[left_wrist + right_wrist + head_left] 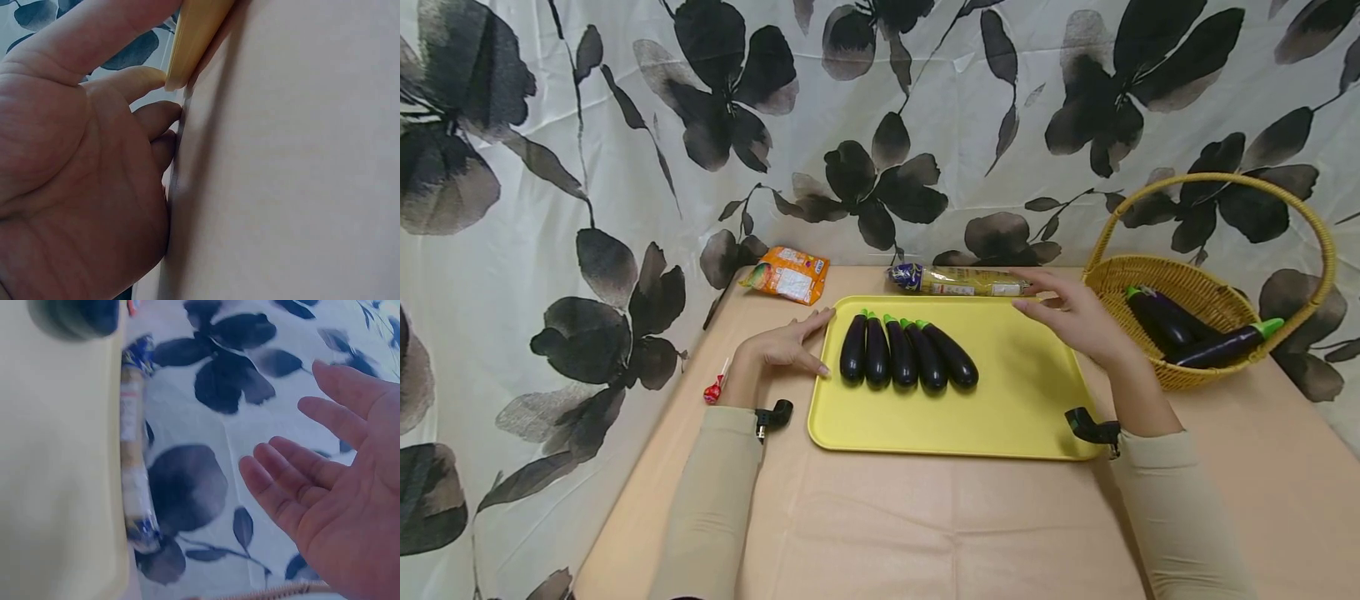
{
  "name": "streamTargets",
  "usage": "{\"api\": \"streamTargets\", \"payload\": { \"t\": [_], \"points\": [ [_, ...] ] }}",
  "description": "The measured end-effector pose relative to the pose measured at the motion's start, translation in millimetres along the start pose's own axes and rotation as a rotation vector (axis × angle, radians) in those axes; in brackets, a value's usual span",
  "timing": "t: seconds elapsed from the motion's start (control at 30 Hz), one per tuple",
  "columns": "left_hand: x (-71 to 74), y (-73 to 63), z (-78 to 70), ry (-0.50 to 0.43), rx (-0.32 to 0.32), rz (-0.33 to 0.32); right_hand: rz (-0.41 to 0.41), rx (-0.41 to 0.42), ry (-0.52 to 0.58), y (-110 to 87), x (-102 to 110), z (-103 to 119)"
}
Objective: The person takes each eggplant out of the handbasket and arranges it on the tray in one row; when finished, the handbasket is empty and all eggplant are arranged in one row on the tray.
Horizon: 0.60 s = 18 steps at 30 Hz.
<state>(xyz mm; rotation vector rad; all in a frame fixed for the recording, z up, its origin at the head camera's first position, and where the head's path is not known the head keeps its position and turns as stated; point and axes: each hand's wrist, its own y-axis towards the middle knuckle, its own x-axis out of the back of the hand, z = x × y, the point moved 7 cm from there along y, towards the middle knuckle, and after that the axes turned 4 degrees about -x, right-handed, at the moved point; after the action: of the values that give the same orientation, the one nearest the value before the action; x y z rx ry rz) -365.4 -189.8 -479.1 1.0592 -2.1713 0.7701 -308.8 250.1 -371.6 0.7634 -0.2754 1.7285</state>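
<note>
My left hand [786, 346] is at the left edge of a yellow tray [1022, 417]. Its thumb and fingertips touch the rim, and the left wrist view shows the other fingers loosely bent beside the tray's edge [194, 44]. Several dark purple eggplants [902, 357] lie side by side on the tray, green stems toward the back. Over the tray's back right corner hovers my right hand [1078, 321], its palm [369, 531] holding nothing and its fingers spread and relaxed. To its right is a wicker basket [1150, 271] with more eggplants [1225, 346].
Behind the tray lies a long clear packet [962, 282] with blue ends. An orange snack bag [793, 275] sits at the back left, and a red-wrapped lollipop [713, 390] is by the left wrist. The basket's tall handle [1217, 177] arches up. A floral cloth hangs behind the table.
</note>
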Motion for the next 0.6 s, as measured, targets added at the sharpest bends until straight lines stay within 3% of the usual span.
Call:
{"api": "streamTargets", "payload": {
  "t": [0.2, 0.6],
  "points": [
    [-0.2, -0.5, -0.5, 0.002, -0.002, 0.001, -0.080, -0.052, -0.084, -12.0, 26, -9],
    [0.4, -1.4, -0.8, -0.004, -0.003, -0.003, -0.198, -0.069, -0.167, -23.0, 56, -27]
  ]
}}
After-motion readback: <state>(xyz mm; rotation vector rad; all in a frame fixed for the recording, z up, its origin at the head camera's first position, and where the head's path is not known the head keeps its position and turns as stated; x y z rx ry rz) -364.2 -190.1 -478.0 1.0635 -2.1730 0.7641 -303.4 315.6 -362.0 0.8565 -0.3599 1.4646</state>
